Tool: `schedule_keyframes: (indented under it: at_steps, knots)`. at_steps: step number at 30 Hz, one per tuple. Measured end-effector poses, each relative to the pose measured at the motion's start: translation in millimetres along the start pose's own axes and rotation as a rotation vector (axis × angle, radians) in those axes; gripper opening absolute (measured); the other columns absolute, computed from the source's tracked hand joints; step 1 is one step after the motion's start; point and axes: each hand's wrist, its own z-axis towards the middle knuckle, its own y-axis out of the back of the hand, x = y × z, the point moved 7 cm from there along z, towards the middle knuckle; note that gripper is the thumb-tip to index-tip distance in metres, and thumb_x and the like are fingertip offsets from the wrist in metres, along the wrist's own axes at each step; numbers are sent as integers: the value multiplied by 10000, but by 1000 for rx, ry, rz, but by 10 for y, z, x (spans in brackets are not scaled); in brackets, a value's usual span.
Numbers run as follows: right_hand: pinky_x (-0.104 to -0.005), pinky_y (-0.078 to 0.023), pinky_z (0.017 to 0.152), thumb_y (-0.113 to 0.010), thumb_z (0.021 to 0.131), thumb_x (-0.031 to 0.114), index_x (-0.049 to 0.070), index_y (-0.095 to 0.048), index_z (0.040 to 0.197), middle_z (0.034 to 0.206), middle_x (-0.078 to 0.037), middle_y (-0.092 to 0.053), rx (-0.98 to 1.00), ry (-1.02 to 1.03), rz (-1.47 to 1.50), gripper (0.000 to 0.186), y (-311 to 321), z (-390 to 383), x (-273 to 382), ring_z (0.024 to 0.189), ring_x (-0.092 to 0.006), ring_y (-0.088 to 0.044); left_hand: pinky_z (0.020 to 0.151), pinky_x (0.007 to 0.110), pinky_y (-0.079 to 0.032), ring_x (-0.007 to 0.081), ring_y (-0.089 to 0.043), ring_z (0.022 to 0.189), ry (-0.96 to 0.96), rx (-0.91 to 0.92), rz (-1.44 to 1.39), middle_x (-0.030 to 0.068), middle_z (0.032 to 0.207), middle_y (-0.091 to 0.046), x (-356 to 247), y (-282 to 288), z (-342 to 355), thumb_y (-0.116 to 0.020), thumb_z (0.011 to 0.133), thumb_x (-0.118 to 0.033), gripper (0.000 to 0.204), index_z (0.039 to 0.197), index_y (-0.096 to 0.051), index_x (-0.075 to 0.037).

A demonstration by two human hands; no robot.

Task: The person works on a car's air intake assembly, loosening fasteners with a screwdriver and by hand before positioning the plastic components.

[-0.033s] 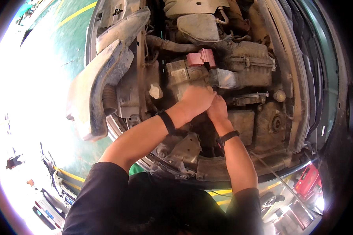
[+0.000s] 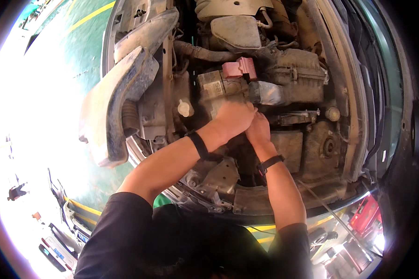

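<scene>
Battery: A dusty car battery (image 2: pixel 212 88) sits in the open engine bay, its near end partly hidden behind a worker's left hand.
Left hand: The left hand (image 2: pixel 235 117) bends in over the battery's near right corner, fingers curled closed; whether they grip anything cannot be told.
Right hand: The right hand (image 2: pixel 258 128) meets it just off that corner, fingers drawn together near the left hand's fingertips; any object between them is hidden.
Wrists: A dark band (image 2: pixel 198 145) circles the left wrist, and a dark strap (image 2: pixel 270 162) the right, both on the near side of the battery.
Red cover: A faded red cover (image 2: pixel 239 69) stands at the battery's far right corner.
Silver block: A silver-grey block (image 2: pixel 267 93) lies just right of the battery.
White cap: A pale cap (image 2: pixel 185 109) shows left of the battery.
</scene>
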Motion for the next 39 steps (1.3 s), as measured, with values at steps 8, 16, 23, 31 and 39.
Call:
schedule_keyframes:
  at_steps: [8, 16, 23, 31, 39]
  knots:
    - [-394, -515, 823, -606, 879, 140, -12, -609, 1028, 952, -149, -666, 98, -34, -90, 213, -170, 36, 1, 905, -297, -650, 534, 444, -545, 336, -678, 571, -63, -49, 12, 146, 613, -663, 181, 37, 126, -529, 1000, -319, 374, 792, -618, -20]
    - [-440, -536, 727, -582, 932, 160, -26, -612, 936, 814, -188, -681, -3, -119, -22, 188, -70, 70, -14, 792, -355, -662, 536, 450, -542, 353, -679, 595, -89, -48, 16, 167, 638, -670, 297, 86, 261, -528, 997, -318, 371, 804, -636, -20]
    - [-431, -534, 699, -579, 950, 167, -4, -597, 877, 771, -175, -673, -58, -110, -53, 187, -94, 56, -34, 766, -353, -660, 559, 449, -543, 369, -675, 609, -109, -49, -19, 176, 651, -670, 367, 82, 346, -531, 994, -323, 373, 809, -644, -19]
    - [-447, -531, 701, -560, 955, 165, -11, -612, 897, 764, -183, -676, -63, -113, -40, 193, -49, 71, 18, 755, -360, -661, 572, 462, -543, 376, -671, 610, -101, -37, -25, 184, 648, -666, 370, 59, 329, -540, 989, -325, 375, 802, -656, -21]
    - [-489, -523, 693, -529, 958, 168, -15, -623, 869, 747, -216, -675, -77, -114, 4, 225, -34, 87, 13, 734, -399, -663, 586, 467, -539, 375, -676, 637, -84, -37, -7, 183, 670, -676, 419, 54, 361, -538, 987, -335, 380, 816, -668, -22]
